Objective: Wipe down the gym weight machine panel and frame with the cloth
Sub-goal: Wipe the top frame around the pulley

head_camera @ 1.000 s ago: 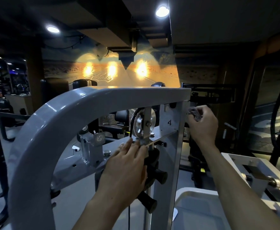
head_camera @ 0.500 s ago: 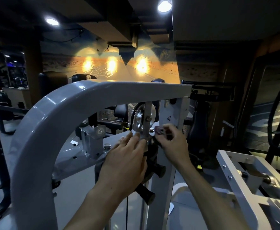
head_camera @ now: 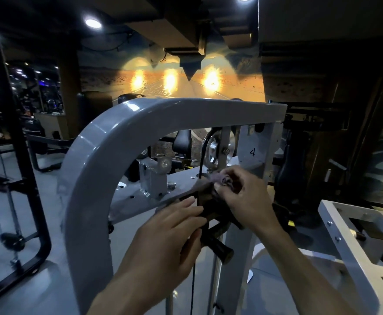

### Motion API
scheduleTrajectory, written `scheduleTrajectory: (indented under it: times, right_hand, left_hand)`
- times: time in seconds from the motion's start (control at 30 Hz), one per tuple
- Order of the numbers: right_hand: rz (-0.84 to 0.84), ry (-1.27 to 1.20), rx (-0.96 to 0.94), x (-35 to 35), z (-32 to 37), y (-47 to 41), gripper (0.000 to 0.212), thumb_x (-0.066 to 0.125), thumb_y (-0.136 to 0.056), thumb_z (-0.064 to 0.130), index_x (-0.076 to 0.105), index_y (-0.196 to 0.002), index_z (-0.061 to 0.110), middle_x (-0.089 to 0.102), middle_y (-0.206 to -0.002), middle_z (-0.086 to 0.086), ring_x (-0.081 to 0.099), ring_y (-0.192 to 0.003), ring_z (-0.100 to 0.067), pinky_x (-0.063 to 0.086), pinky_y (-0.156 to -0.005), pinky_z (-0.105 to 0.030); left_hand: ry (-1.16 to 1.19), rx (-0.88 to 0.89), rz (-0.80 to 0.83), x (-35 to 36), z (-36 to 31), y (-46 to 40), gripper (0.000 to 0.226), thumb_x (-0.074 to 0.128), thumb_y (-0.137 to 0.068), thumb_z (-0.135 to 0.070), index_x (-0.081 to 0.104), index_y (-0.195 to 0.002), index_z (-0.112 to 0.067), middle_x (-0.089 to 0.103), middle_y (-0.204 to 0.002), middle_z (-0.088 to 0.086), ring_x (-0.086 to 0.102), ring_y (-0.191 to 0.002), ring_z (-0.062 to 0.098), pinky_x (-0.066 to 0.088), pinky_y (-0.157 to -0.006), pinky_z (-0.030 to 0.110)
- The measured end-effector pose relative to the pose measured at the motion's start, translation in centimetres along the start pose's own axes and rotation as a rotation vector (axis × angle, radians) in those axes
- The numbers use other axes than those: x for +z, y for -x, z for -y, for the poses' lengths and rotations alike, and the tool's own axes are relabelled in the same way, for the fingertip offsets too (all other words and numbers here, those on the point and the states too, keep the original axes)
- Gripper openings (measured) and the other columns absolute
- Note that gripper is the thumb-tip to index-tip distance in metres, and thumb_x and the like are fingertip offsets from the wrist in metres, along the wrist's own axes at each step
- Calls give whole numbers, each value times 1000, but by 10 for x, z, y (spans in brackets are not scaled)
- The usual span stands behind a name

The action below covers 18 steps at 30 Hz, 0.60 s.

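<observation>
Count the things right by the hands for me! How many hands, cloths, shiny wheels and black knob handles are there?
Hands: 2, the left hand and the right hand
Cloths: 1, the cloth
Shiny wheels: 1, the pulley wheel
Black knob handles: 1 clearly seen, the black handle
Total: 5

Grey frame, dark mauve cloth

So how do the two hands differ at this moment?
The right hand pinches the bunched cloth against the grey panel; the left hand holds no cloth. The right hand's fingers are curled, the left's lie straighter, resting at the panel's edge. The right hand sits higher. Both are bare.
</observation>
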State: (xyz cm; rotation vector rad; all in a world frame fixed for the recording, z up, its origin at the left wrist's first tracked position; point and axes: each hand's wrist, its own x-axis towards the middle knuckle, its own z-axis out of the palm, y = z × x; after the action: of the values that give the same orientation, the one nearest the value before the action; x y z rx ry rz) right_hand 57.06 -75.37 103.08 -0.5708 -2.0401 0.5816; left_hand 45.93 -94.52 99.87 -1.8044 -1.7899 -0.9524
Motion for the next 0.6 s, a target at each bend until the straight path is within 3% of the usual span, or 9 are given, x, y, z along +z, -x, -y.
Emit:
scheduleTrajectory:
  times: [0.1,0.23,0.37,0.5,0.6]
  right_hand:
    - [-36,9,51,-5,1,-5,11,75,-88,24,68,-96,27,71,-89,12,67,-86,-4,51,-71,-24]
    - [-25,-30,-54,14,34,17,10,75,-90,22,67,-96,25,68,-82,16,64,-81,3,46,-62,-9]
    - [70,-98,-182,24,52,33,7,74,-93,19,69,-97,19,69,-81,13,66,-78,2,44,-62,-7]
    - [-26,-92,-14,8,40,22,12,77,-90,21,67,-93,27,68,-77,16,65,-75,5,44,-61,-9]
    - [-13,-130,-75,24,64,34,12,75,-92,18,66,-92,25,65,-76,20,64,-76,8,46,-62,-7]
  left_hand:
    - [34,-2,-40,-6,1,11,32,49,-98,-33,75,-114,-30,66,-129,-22,46,-138,-4,46,-108,22]
    - [74,-21,-90,-14,0,22,28,53,-96,-27,73,-116,-26,67,-125,-19,56,-129,-1,56,-94,30]
    - [53,-66,-80,-14,3,32,28,55,-95,-26,72,-118,-27,67,-119,-17,64,-111,0,56,-83,27]
    - [49,-67,-95,-15,6,44,26,55,-94,-23,72,-113,-25,69,-109,-17,67,-98,2,56,-75,26]
    - [41,-93,-101,-15,6,50,26,53,-91,-22,71,-110,-27,69,-105,-18,67,-94,1,55,-73,25]
